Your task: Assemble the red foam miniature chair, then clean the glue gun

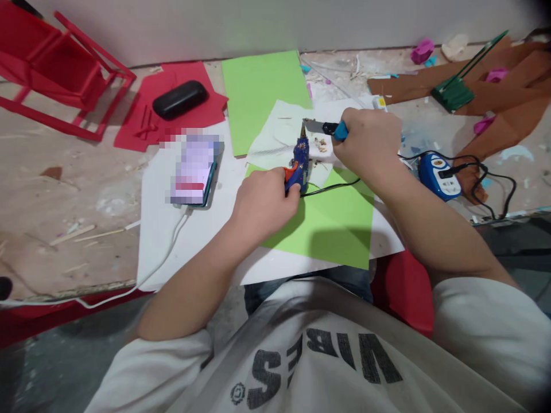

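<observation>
My left hand [263, 203] is closed round the grip of a blue glue gun [300, 160] with an orange trigger, its nozzle pointing away from me. My right hand [368, 140] is closed on a blue-handled utility knife [325, 127], and the blade tip sits right at the gun's nozzle. Both are held over a white sheet [279, 135] with small brown scraps on it. That sheet lies on green paper [336, 223] on a white board [172, 241]. The gun's black cord [333, 186] trails to the right.
A phone [196, 169] on a white charging cable lies left on the board. A black case [181, 98] rests on red paper, near a red wooden frame [60, 63]. A blue power strip [439, 175], brown paper and a green stand [456, 89] are to the right.
</observation>
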The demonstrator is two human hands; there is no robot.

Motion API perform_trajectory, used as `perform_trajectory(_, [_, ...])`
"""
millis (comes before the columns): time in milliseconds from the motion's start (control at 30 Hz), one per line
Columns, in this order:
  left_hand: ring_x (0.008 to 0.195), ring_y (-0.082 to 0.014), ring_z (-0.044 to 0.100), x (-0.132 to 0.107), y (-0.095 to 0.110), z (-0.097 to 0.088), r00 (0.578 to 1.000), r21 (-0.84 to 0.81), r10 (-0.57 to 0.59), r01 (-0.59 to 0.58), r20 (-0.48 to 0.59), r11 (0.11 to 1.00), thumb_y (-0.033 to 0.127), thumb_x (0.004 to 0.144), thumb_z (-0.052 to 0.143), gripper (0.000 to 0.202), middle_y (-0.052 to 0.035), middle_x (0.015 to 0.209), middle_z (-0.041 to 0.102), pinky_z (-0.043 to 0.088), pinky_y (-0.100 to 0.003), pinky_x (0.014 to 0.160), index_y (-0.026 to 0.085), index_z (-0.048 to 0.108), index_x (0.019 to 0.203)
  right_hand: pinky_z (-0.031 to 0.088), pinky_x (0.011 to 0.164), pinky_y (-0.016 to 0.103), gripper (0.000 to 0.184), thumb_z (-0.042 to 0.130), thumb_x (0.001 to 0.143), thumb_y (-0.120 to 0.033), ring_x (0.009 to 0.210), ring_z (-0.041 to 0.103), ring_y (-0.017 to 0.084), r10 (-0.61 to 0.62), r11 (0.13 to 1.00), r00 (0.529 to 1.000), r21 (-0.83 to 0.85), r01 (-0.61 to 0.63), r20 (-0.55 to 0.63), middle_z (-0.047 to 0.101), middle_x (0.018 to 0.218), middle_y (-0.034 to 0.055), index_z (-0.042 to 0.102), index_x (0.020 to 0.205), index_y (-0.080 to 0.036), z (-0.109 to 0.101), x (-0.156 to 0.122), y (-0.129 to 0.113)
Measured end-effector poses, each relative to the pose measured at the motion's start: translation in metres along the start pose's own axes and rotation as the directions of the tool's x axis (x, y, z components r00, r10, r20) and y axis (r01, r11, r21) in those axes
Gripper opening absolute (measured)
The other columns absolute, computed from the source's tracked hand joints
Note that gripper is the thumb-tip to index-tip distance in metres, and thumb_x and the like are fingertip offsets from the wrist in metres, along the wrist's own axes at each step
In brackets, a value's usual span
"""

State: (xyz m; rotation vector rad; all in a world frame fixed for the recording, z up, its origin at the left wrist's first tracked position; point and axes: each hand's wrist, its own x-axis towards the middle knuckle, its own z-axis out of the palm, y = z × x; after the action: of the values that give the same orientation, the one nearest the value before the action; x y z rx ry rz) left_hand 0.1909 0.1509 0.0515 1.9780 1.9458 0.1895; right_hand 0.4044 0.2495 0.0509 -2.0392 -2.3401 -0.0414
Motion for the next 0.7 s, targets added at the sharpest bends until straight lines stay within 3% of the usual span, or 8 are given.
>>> perform_trajectory(133, [0.094, -0.0395, 0.079, 0.008, -0.009, 0.001, 0.997, -0.163, -0.018, 0.005, -0.079, 0.987, 0.036, 0.103, 0.069, 0.022, -0.015, 0.091, 0.082, 0.058, -0.047, 0.086, 0.02, 0.083, 0.1, 0.042, 0.08, 0.041, 0.035, 0.063, 0.102, -0.036, 0.107, 0.077, 0.041, -0.082, 0.996, 0.996, 0.034, 0.083, -0.036, 0.089, 0.115, 0.0197, 0.086, 0.126, -0.023, 0.005, -0.004, 0.002])
perform_trajectory(233, [0.09, -0.0347, 0.075, 0.013, -0.017, 0.0, 0.992, -0.317, -0.025, -0.016, -0.127, 0.948, 0.035, 0.101, 0.066, 0.022, -0.0114, 0.088, 0.081, 0.057, -0.044, 0.086, 0.02, 0.082, 0.097, 0.047, 0.082, 0.041, 0.032, 0.066, 0.101, -0.036, 0.107, 0.078, 0.04, -0.152, 0.987, 0.988, 0.047, 0.152, 0.006, 0.088, 0.108, 0.0173, 0.086, 0.123, -0.024, 0.004, -0.012, -0.007])
perform_trajectory(333, [0.091, -0.0325, 0.074, 0.015, -0.021, -0.001, 0.988, -0.408, -0.031, -0.035, -0.152, 0.912, 0.034, 0.101, 0.066, 0.021, -0.0092, 0.086, 0.079, 0.057, -0.043, 0.086, 0.02, 0.081, 0.097, 0.048, 0.082, 0.041, 0.033, 0.068, 0.099, -0.029, 0.106, 0.081, 0.039, -0.157, 0.987, 0.985, -0.003, 0.158, 0.077, 0.09, 0.113, 0.0187, 0.087, 0.126, -0.022, 0.002, -0.019, -0.017])
perform_trajectory(467, [0.091, -0.0334, 0.075, 0.015, -0.02, -0.002, 0.985, -0.375, -0.047, -0.019, -0.166, 0.927, 0.034, 0.101, 0.068, 0.019, -0.0095, 0.087, 0.079, 0.059, -0.045, 0.09, 0.021, 0.079, 0.094, 0.047, 0.08, 0.043, 0.038, 0.066, 0.099, -0.025, 0.106, 0.084, 0.041, -0.159, 0.986, 0.98, -0.031, 0.164, 0.117, 0.09, 0.119, 0.0233, 0.088, 0.129, -0.019, 0.001, -0.018, -0.021])
perform_trajectory(700, [0.101, -0.0398, 0.081, 0.013, -0.018, 0.003, 0.986, -0.194, -0.025, -0.007, -0.162, 0.981, 0.035, 0.105, 0.066, 0.023, -0.0147, 0.094, 0.084, 0.06, -0.047, 0.093, 0.021, 0.085, 0.105, 0.044, 0.079, 0.04, 0.042, 0.064, 0.097, -0.021, 0.103, 0.083, 0.038, -0.156, 0.986, 0.982, -0.041, 0.161, 0.104, 0.091, 0.119, 0.0221, 0.089, 0.131, -0.019, 0.006, -0.013, -0.021])
